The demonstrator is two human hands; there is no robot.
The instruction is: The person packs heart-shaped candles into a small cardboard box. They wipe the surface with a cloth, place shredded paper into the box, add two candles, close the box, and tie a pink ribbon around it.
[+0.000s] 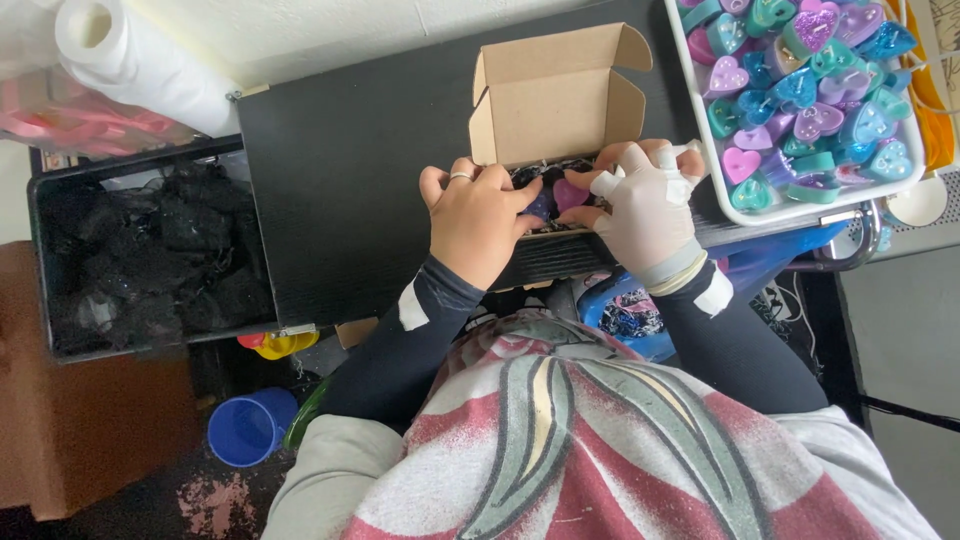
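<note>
paper roll (130, 62), blue cup (250, 425), black bin (150, 260)

Single head cam, steep top-down, close over black desk (340, 150), facing forward

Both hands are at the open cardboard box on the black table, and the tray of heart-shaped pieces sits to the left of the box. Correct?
Not quite: the head view shows the white tray of heart-shaped pieces to the right of the cardboard box, not the left. The rest holds: left hand and right hand are both at the open box on the black table.
</note>
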